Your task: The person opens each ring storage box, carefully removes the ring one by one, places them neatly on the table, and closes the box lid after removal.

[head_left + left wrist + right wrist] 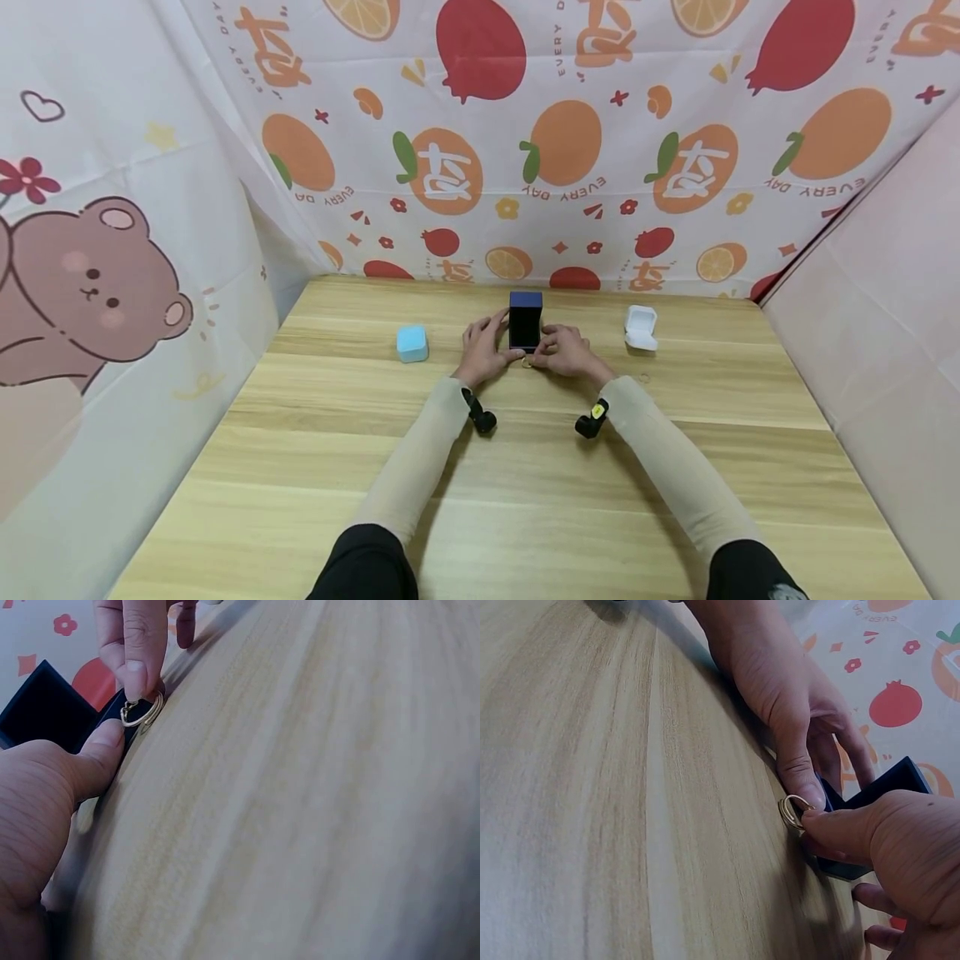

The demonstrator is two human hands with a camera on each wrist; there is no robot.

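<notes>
A navy blue ring box (525,323) stands with its lid raised on the wooden table, its inside dark. My left hand (483,352) grips the box from the left, with the thumb (105,742) along the front edge and fingers reaching toward the back. From the right, my right hand (567,352) pinches a gold ring (790,813) between thumb and index finger. In the left wrist view the ring (144,716) hangs at the front edge of the box, beside the left thumb tip. The right hand partly covers the box in the right wrist view.
To the left sits a closed light blue box (412,343). At the right stands a small white ring box (641,327) with its lid up. A faint small ring (643,378) lies on the table in front of it. A fruit-print cloth (510,167) hangs along the back edge.
</notes>
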